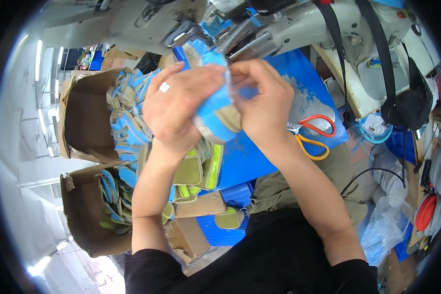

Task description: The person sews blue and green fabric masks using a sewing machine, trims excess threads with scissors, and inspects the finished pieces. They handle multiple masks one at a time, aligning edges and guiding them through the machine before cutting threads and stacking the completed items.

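Note:
A blue-and-beige sewn fabric piece (214, 111) with a pale edge is between my two hands, just below the metal parts of a sewing machine (296, 32). My left hand (177, 105) lies over the left side of the piece and grips it. A small white patch sits on the back of that hand. My right hand (267, 98) pinches the right edge, its fingers curled and some of their tips hidden. Slight blur covers the piece and my left fingers. Scissors (318, 157) with red and orange handles lie right of my right wrist.
Two cardboard boxes (66, 122) stand at left, with blue-and-beige pieces (128, 110) heaped beside and in them. Green-edged pieces (188, 174) lie under my left forearm. The blue work surface (250, 159) extends below my hands. Black straps (383, 54) hang at right, near a clear plastic bag (384, 225).

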Demonstrator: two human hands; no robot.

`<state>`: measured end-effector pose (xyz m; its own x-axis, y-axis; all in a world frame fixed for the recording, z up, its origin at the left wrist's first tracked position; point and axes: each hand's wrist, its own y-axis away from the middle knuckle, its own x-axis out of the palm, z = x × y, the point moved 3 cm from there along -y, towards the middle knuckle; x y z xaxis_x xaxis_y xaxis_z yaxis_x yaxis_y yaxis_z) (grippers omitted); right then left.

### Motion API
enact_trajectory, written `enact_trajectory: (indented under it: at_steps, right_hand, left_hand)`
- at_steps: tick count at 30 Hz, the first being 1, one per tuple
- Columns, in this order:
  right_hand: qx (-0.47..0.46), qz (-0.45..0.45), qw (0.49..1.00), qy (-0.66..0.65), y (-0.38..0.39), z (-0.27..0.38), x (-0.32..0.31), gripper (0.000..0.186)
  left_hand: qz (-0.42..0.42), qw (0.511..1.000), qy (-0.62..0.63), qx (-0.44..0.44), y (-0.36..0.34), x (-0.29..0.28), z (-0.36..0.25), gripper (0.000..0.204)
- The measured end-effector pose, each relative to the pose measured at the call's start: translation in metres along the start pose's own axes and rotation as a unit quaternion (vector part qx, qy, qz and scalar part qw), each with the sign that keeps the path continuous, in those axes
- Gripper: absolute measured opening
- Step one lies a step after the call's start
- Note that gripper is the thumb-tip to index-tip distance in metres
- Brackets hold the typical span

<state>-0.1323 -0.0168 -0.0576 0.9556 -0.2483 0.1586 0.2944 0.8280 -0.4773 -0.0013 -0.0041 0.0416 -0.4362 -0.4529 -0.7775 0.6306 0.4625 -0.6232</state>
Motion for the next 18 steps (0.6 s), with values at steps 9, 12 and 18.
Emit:
enact_trajectory:
  at_steps: [9, 12, 18]
  right_hand:
    - [0.057, 0.007, 0.998, -0.034, 0.011, 0.003, 0.005, 0.031]
    - [0.092, -0.007, 0.990, -0.102, 0.015, -0.003, 0.012, 0.033]
    - [0.143, 0.037, 0.980, -0.134, 0.011, -0.019, 0.001, 0.031]
  left_hand:
    - [0.044, 0.997, -0.066, 0.026, -0.002, -0.002, -0.014, 0.021]
    - [0.040, 0.996, -0.069, 0.030, 0.000, -0.001, -0.015, 0.022]
    - [0.027, 0.997, -0.067, 0.019, 0.000, 0.002, -0.019, 0.022]
